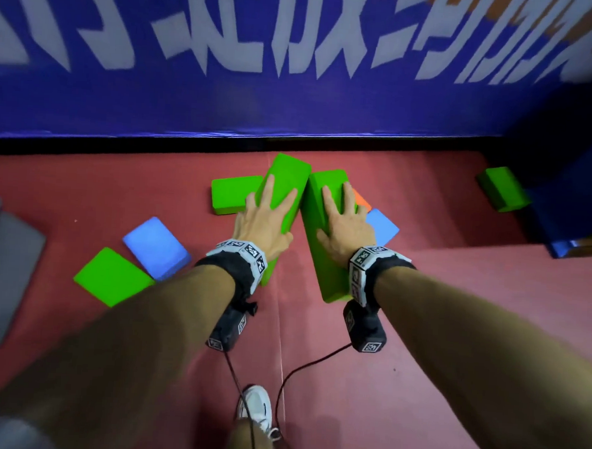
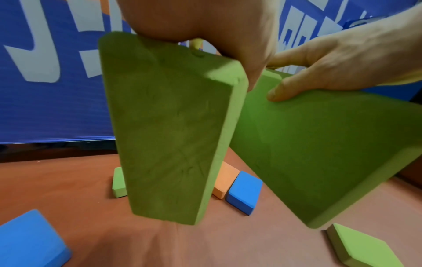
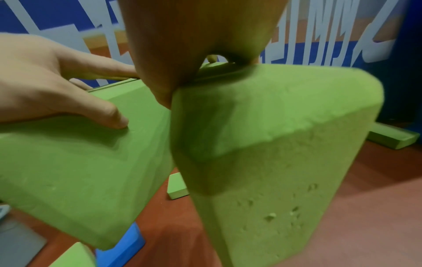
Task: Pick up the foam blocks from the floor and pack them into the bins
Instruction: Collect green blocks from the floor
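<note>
**Two green blocks, one in each hand**

From the head camera, the left hand (image 1: 265,219) holds a long green block (image 1: 284,186) in its grip, fingers spread over the top and thumb on the side. The right hand (image 1: 344,223) holds a second green block (image 1: 318,232) the same way. Both blocks are up off the red floor (image 1: 419,333) and tilt toward each other, so their far ends sit just beside one another. More blocks lie on the floor: a flat green one (image 1: 231,193) behind the left hand, a blue one (image 1: 156,246) touching another green one (image 1: 112,276) on the left, and an orange one (image 1: 361,200) and a blue one (image 1: 382,227) beside the right hand. One more green block (image 1: 504,189) lies far right, near the blue wall (image 1: 293,114). A grey shape (image 1: 3,277) at the left edge may be a bin, but it is too cut off to tell.

From the left wrist, the left hand's block (image 2: 173,130) hangs above the floor. The right hand (image 2: 331,63) shows with its thumb pressed on its own block (image 2: 319,144).

From the right wrist, the right hand's block (image 3: 274,162) fills the view. The left hand (image 3: 57,86) has its thumb on the other block (image 3: 80,171).
</note>
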